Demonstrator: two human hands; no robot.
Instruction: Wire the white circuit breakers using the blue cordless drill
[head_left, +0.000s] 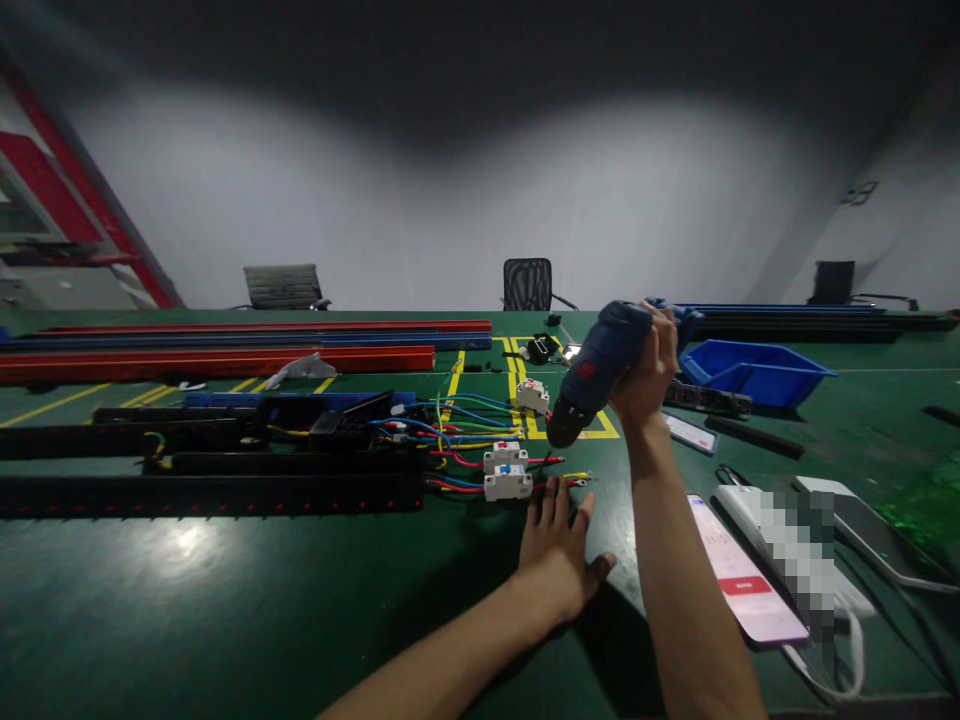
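Observation:
My right hand [651, 370] grips a blue cordless drill [606, 355]. The drill tilts down to the left, its tip just above the right end of the white circuit breakers. My left hand [556, 550] is palm down with its fingers spread, the fingertips beside the nearest circuit breaker [508, 483]; whether they touch its wires I cannot tell. A second circuit breaker [505, 457] lies right behind that one, and another breaker [532, 396] sits farther back. Red, blue and yellow-green wires [457, 420] run from the black metal profiles [225, 495] to the breakers.
On the right of the green table [300, 620] are a lit phone [739, 570], a white power bank-like block [780, 540], a second phone [690, 433] and a blue bin [750, 372]. Red rails [225, 366] lie at the back left. Chairs [527, 284] stand behind.

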